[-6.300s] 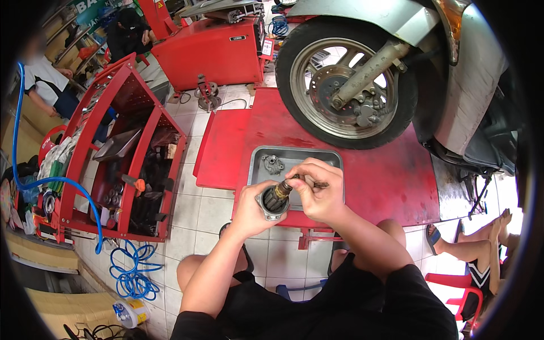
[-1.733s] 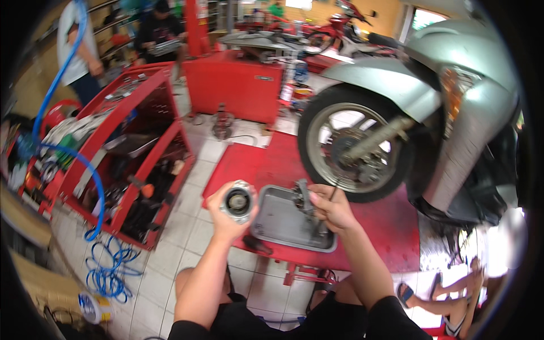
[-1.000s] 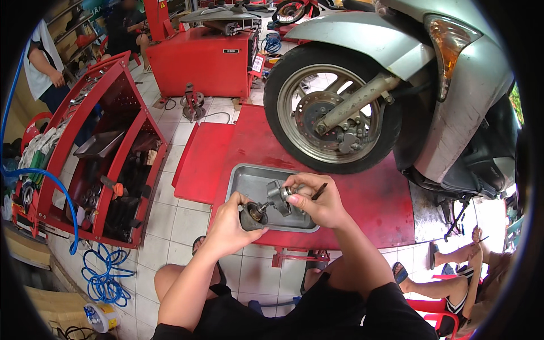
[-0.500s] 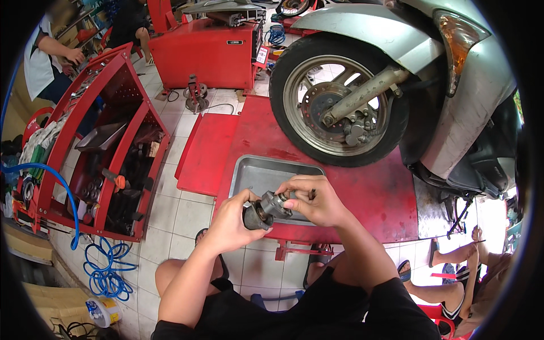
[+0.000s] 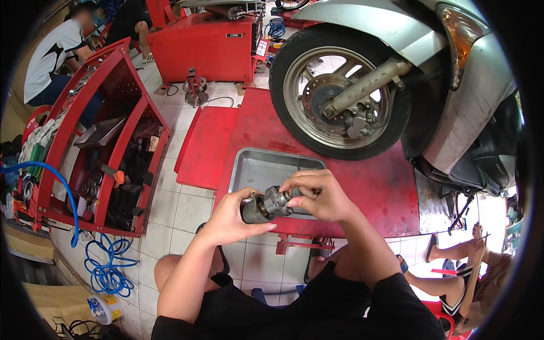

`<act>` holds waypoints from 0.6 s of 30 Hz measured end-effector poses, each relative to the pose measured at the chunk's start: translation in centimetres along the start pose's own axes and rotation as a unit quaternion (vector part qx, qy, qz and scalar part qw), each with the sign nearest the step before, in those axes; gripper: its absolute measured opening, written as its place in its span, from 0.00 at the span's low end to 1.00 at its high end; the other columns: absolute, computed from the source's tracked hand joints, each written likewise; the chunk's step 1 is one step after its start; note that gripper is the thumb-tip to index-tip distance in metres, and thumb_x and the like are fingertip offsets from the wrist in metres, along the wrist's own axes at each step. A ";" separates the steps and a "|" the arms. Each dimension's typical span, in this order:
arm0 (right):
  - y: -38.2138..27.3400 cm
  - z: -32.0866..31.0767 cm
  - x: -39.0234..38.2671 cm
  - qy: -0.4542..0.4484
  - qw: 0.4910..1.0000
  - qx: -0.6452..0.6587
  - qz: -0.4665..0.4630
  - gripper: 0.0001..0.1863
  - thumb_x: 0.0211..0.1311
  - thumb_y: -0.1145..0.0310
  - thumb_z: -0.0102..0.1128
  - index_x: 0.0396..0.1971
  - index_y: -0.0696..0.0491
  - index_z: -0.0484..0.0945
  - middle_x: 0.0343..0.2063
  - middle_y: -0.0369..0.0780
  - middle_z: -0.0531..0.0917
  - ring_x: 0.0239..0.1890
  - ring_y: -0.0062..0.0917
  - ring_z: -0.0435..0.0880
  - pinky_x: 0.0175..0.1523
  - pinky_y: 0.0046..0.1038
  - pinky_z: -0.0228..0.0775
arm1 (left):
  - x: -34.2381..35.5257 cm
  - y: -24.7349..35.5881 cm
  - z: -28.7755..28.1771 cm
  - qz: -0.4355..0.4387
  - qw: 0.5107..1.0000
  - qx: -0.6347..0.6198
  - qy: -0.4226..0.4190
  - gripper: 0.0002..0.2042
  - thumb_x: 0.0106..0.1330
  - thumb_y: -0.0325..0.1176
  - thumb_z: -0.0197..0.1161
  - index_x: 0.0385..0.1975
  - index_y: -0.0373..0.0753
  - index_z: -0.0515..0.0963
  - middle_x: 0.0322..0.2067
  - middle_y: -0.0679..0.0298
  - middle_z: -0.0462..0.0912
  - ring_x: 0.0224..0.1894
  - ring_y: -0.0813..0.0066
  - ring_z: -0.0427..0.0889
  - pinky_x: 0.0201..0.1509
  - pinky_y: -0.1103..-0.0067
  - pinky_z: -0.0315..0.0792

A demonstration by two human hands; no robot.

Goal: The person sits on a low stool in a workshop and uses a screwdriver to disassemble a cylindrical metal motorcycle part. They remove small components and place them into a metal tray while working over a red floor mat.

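Moved since approx. 1 s ago: the grey end pc. (image 5: 276,199) has come in to the mouth of the round metal housing (image 5: 253,212), and a co-worker in white (image 5: 50,54) now leans toward the red tool cart (image 5: 126,73). Head cam: my L hand (image 5: 229,218) is wrapped round the housing, my R hand (image 5: 320,195) pinches the end pc. btwn thumb & fingertips; both parts sit above the near side of the grey tray (image 5: 266,164), can't tell if rims touch. Imo best to hold L steady, keep both parts on one axis, ease the end pc. gently w/ R fingertips & not force it if it binds; tilt could scrape something inside. Re writing: dark plate (image 5: 234,35) w/ pale lettering on the red machine box (image 5: 198,56), plus a white tag (image 5: 262,47), print too small to read. No legible marks on my parts.
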State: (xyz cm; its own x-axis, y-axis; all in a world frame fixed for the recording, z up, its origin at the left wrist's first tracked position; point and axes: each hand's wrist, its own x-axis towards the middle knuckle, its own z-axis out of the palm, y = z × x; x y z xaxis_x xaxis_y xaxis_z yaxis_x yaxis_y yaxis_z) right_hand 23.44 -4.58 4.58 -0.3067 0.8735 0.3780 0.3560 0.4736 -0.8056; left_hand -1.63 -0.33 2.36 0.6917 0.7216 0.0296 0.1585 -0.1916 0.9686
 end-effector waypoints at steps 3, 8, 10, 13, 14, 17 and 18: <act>-0.3 0.0 0.0 0.005 1.000 -0.014 0.018 0.16 0.52 0.71 0.75 0.41 0.60 0.84 0.15 0.39 0.71 0.28 0.30 0.78 0.36 0.32 0.70 | 0.1 0.4 0.2 0.000 1.000 0.012 0.009 0.25 0.48 0.33 0.83 0.43 0.32 0.79 0.36 0.65 0.84 0.40 0.79 0.81 0.48 0.76 0.75; 0.0 0.6 -0.2 0.000 0.999 -0.010 0.042 0.16 0.52 0.73 0.75 0.41 0.60 0.84 0.21 0.42 0.78 0.28 0.32 0.80 0.36 0.31 0.71 | 0.3 0.5 0.3 -0.017 0.999 0.026 0.022 0.24 0.48 0.33 0.84 0.41 0.32 0.80 0.33 0.65 0.84 0.38 0.79 0.81 0.47 0.77 0.76; -0.3 1.0 -0.2 -0.017 0.998 -0.021 0.048 0.16 0.51 0.75 0.74 0.42 0.61 0.84 0.26 0.44 0.82 0.29 0.34 0.81 0.37 0.31 0.73 | 0.3 -0.2 0.5 -0.013 1.000 -0.012 0.004 0.24 0.49 0.37 0.83 0.41 0.32 0.80 0.33 0.64 0.85 0.37 0.77 0.83 0.45 0.77 0.76; 0.8 1.2 -0.4 -0.030 0.999 0.015 0.001 0.16 0.50 0.76 0.74 0.42 0.61 0.84 0.33 0.45 0.86 0.31 0.35 0.83 0.39 0.31 0.75 | 0.3 -0.6 0.3 -0.032 0.998 -0.037 -0.033 0.24 0.49 0.40 0.83 0.41 0.32 0.81 0.33 0.64 0.85 0.36 0.77 0.82 0.44 0.78 0.76; 0.8 1.2 -0.5 -0.029 0.999 0.015 0.003 0.16 0.51 0.77 0.74 0.42 0.61 0.84 0.32 0.44 0.86 0.32 0.35 0.84 0.40 0.31 0.75 | 0.2 -0.6 0.2 -0.043 0.997 -0.040 -0.047 0.25 0.49 0.40 0.83 0.41 0.32 0.81 0.33 0.64 0.84 0.36 0.78 0.81 0.44 0.79 0.75; 0.5 1.4 -0.5 -0.028 0.999 0.026 0.005 0.16 0.51 0.78 0.73 0.42 0.62 0.84 0.32 0.44 0.86 0.32 0.34 0.85 0.40 0.31 0.76 | -0.1 0.1 0.6 -0.067 0.995 -0.058 -0.047 0.25 0.50 0.41 0.83 0.41 0.32 0.81 0.33 0.64 0.84 0.37 0.79 0.81 0.43 0.79 0.75; 0.4 1.4 -0.4 -0.028 0.999 0.033 0.002 0.16 0.51 0.79 0.73 0.42 0.62 0.84 0.32 0.44 0.86 0.33 0.34 0.85 0.40 0.30 0.76 | -0.2 0.1 0.6 -0.064 0.995 -0.063 -0.048 0.26 0.50 0.41 0.83 0.42 0.32 0.81 0.33 0.64 0.84 0.37 0.79 0.80 0.44 0.79 0.75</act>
State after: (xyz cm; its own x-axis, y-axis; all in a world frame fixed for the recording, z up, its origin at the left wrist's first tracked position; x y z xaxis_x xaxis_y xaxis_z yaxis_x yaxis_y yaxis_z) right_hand 22.46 -4.94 3.45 -0.3541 0.8672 0.3500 0.2991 0.4596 -0.8362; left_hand -1.32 -0.91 2.27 0.7365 0.6666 -0.1146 0.1643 -0.0120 0.9863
